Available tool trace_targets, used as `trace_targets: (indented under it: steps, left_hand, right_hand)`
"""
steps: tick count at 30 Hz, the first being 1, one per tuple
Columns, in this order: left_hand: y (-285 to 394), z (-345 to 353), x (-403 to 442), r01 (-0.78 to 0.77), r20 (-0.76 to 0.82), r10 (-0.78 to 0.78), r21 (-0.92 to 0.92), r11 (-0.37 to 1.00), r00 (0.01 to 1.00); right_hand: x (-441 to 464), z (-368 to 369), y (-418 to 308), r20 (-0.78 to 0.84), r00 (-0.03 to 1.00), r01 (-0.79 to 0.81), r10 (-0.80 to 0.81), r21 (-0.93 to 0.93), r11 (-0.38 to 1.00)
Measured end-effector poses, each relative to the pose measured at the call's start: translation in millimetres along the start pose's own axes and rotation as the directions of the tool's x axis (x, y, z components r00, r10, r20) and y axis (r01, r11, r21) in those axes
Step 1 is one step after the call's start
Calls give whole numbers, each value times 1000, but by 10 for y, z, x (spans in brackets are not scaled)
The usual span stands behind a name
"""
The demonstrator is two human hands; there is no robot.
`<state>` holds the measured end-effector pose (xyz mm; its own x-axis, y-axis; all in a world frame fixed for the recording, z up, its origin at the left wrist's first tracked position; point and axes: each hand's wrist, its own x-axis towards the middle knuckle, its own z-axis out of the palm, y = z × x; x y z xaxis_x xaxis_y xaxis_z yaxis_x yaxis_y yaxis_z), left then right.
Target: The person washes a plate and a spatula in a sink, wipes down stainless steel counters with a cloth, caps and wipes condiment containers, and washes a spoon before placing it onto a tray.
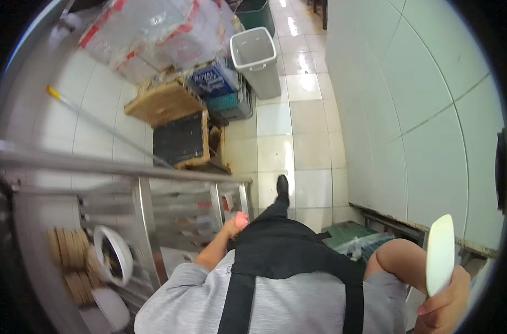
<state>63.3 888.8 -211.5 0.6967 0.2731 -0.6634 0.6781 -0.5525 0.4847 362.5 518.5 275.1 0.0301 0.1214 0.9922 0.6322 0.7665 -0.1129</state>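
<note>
On the right side of the view, my right hand is closed around the lower end of a pale, flat paddle-shaped thing. Its rounded end points upward; its exact kind does not show. My left hand hangs low beside the black apron, its fingers closed on a small pink, crumpled thing. That hand is close to the end of a metal rack. Whether the pink thing is cloth or something else, I cannot tell.
A grey bin stands ahead on the tiled floor, beside a blue box and wrapped bundles. Cardboard leans at the left. White bowls sit on the rack. A tiled wall bounds the right.
</note>
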Motion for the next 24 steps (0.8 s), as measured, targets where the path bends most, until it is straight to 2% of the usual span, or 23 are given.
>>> trace_targets:
  steps: [1, 2, 3, 4, 6, 7, 8, 10, 12, 14, 17, 19, 20, 22, 23, 24]
  left_hand:
    - [-130, -51, 341, -96, 0, 96, 47, 994, 995]
    - [-258, -169, 746, 21, 83, -23, 30, 999, 996]
    - [117, -544, 885, 214, 124, -202, -89, 973, 971]
    - [229, -854, 1209, 186, 49, -185, -21, 982, 982]
    - [487, -1251, 1792, 144, -83, -137, 98, 985, 987]
    - [811, -1610, 2055, 171, 45, -173, 34, 985, 984]
    - [910, -1851, 2430, 8, 7, -9, 104, 995, 1000]
    - [1399, -2344, 3023, 41, 46, -46, 103, 994, 998]
    - [1942, -2766, 3510, 25, 17, -27, 96, 995, 999]
    - [2440, -3080, 3943, 11, -85, -1, 119, 993, 996]
    - [2770, -3397, 4615, -243, -255, 307, 252, 937, 917]
    - [2988, -3648, 4837, -73, -209, 79, 40, 997, 975]
    - [2892, -3682, 4928, -28, -215, 19, -36, 999, 976]
    - [2465, -3672, 5205, 4, -281, -47, -152, 988, 959]
    - [2450, -3799, 5116, 42, -214, -75, -154, 987, 974]
    - [2419, -3885, 5004, 82, -146, -105, -159, 984, 984]
  right_hand:
    - [33, -9, 200, -29, 999, 19, -21, -54, 998]
    - [94, -28, 402, -58, 998, 32, -39, -111, 993]
    - [99, -137, 485, 3, 1000, -11, 11, -132, 991]
    - [54, -313, 467, 69, 996, -54, 65, -152, 987]
    - [258, -394, 559, 118, 919, -322, 376, -325, 889]
    - [535, -332, 656, 53, 802, -506, 595, -467, 725]
    - [689, -329, 795, -55, 638, -648, 768, -577, 497]
    - [560, -631, 1283, 164, 848, -348, 504, -546, 762]
    - [451, -839, 1742, 203, 929, -183, 309, -474, 862]
    - [425, -1001, 2192, 76, 967, -189, 242, -421, 887]
    - [499, -1461, 2978, 138, 967, -133, 213, -440, 888]
    - [670, -1647, 3309, 17, 878, -383, 478, -574, 724]
    - [731, -1769, 3497, -56, 804, -492, 592, -622, 609]
    - [691, -2149, 4288, 84, 949, -241, 303, -427, 872]
    - [690, -2301, 4649, 120, 984, -89, 131, -305, 948]
    - [726, -2440, 4912, 137, 982, -84, 127, -282, 956]
